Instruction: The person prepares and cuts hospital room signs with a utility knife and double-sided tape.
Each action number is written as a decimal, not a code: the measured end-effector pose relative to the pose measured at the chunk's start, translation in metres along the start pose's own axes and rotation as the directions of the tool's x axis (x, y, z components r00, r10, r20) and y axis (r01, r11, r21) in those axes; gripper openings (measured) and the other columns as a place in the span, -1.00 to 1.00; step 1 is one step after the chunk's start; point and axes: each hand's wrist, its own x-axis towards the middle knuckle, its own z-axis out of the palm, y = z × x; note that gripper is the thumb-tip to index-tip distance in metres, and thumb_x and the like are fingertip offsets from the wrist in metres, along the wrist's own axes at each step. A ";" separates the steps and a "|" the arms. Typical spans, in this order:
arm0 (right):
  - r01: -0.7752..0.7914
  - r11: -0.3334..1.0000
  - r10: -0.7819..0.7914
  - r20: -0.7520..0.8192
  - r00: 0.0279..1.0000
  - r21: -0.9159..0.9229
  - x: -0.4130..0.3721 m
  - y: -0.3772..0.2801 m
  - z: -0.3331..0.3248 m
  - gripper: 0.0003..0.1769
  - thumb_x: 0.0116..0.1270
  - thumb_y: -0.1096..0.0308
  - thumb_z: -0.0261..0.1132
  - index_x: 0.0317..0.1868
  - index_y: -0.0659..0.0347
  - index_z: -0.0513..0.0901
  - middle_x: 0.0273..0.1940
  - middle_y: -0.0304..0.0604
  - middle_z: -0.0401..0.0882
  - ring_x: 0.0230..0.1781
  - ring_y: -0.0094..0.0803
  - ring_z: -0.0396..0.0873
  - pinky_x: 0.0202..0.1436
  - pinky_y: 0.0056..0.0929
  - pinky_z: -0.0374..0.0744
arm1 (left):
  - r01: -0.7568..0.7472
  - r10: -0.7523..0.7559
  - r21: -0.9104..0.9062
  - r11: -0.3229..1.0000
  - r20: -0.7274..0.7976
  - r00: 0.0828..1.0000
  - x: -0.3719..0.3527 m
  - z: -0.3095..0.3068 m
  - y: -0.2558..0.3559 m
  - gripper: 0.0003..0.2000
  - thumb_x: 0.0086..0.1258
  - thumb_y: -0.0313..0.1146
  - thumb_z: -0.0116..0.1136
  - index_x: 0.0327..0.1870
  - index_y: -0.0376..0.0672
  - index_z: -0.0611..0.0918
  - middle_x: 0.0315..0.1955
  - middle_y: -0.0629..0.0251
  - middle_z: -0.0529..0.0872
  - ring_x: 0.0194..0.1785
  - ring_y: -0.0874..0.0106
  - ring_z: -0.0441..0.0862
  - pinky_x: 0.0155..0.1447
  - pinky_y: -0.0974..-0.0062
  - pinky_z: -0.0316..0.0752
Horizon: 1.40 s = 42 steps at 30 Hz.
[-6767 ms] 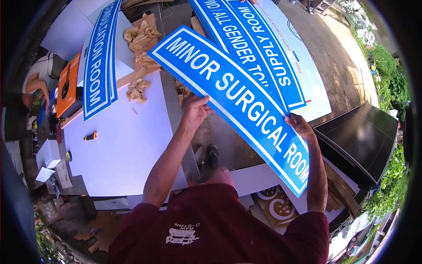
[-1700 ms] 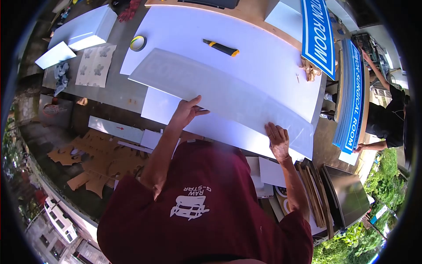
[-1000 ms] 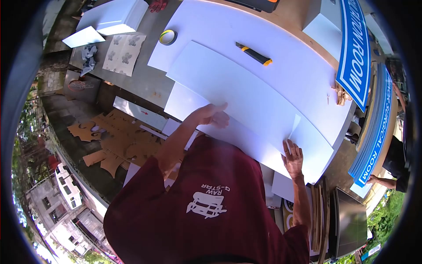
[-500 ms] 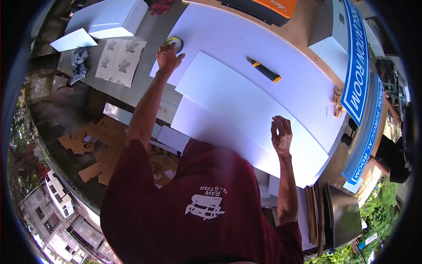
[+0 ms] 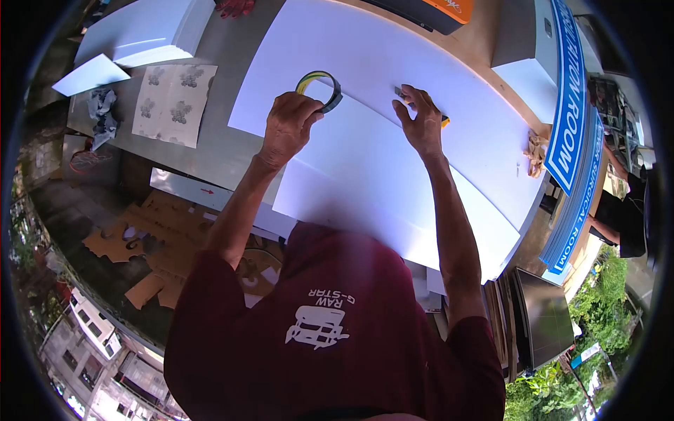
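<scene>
The white sheet (image 5: 365, 175) lies unpinned on the surface (image 5: 225, 42) at mid-frame, so it could slide. Just above it, the left hand (image 5: 291, 123) grips the raised tape roll (image 5: 321, 83). The right hand (image 5: 421, 123), fingers spread, covers the utility knife (image 5: 399, 92), where a blind grab risks the blade.

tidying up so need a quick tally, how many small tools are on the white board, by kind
tape roll: 1, gripped in the left hand
utility knife: 1, lying under the right hand
total: 2
</scene>
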 end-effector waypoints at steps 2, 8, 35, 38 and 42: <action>0.035 0.980 -0.054 0.094 0.994 0.194 -0.005 -0.043 -0.008 -0.56 0.38 0.31 0.41 0.23 0.21 0.62 0.17 -0.01 0.66 0.05 -0.15 0.70 0.03 -0.22 0.68 | -0.007 0.008 -0.016 1.000 0.044 0.999 -0.002 0.000 0.021 -0.79 0.17 -0.51 0.44 -0.18 -0.16 0.69 -0.36 0.30 0.71 -0.14 0.25 0.66 0.10 0.25 0.51; -0.030 0.963 0.027 0.014 1.000 0.270 -0.051 -0.076 0.004 -0.61 0.34 0.57 0.37 0.17 0.31 0.63 0.10 0.08 0.68 -0.11 -0.09 0.76 -0.12 -0.26 0.70 | -0.034 0.051 -0.143 0.989 0.114 0.992 -0.008 0.022 0.051 -0.78 0.18 -0.52 0.43 -0.17 -0.16 0.67 -0.35 0.30 0.67 -0.10 0.20 0.62 0.15 0.18 0.51; -0.691 0.487 0.872 -0.345 0.347 0.534 -0.375 0.209 -0.299 -0.52 0.29 0.07 0.46 -0.04 0.37 0.77 -0.18 0.03 0.78 -0.16 -0.29 0.70 0.00 -0.31 0.61 | 0.337 0.159 -0.284 0.898 0.922 0.354 0.039 0.363 0.434 -0.64 0.22 0.01 0.36 -0.22 -0.10 0.85 -0.37 0.10 0.83 -0.20 0.17 0.79 0.00 0.26 0.63; -0.719 0.495 0.860 -0.393 0.326 0.487 -0.387 0.249 -0.317 -0.57 0.29 0.09 0.47 -0.05 0.31 0.80 -0.13 0.04 0.80 -0.08 -0.24 0.75 0.05 -0.29 0.64 | 0.288 0.069 -0.172 0.942 0.940 0.335 0.043 0.397 0.469 -0.69 0.23 -0.05 0.36 -0.25 -0.10 0.85 -0.40 0.13 0.82 -0.24 0.17 0.78 -0.01 0.26 0.63; -0.748 0.480 0.846 -0.465 0.258 0.458 -0.388 0.282 -0.323 -0.69 0.25 0.18 0.48 -0.09 0.21 0.84 -0.23 0.00 0.82 -0.20 -0.29 0.79 -0.06 -0.34 0.69 | 0.130 -0.011 -0.040 0.991 0.930 0.368 0.050 0.422 0.507 -0.71 0.27 -0.06 0.37 -0.24 -0.10 0.84 -0.42 0.17 0.83 -0.27 0.19 0.79 -0.09 0.26 0.64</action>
